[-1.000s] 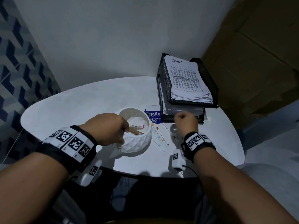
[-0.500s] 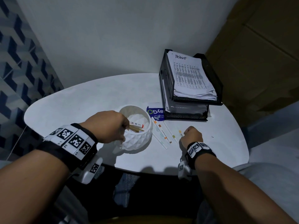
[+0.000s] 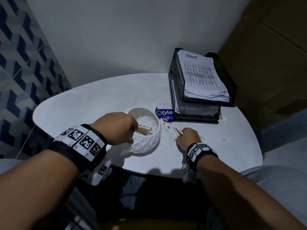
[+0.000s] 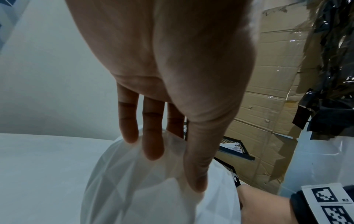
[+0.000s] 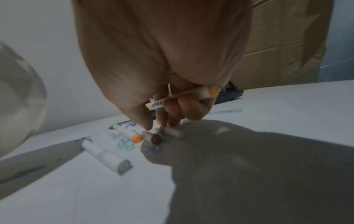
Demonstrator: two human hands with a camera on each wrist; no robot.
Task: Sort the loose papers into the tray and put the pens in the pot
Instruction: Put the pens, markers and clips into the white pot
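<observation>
Head view: the left hand [image 3: 116, 128] grips the near rim of the white faceted ceramic pot [image 3: 146, 140], which holds a few pens, on the round white table [image 3: 83, 105]. The right hand [image 3: 188, 136] reaches the loose white markers [image 3: 169, 131] beside the pot. The black mesh tray [image 3: 230, 90] carries stacked papers.

Left wrist: fingers [image 4: 153, 136] curl over the pot's rim, thumb outside.

Right wrist: curled fingers [image 5: 189, 109] hold a yellow-capped white marker [image 5: 184, 97] (somewhat blurred), fingertips touching the markers below.
</observation>
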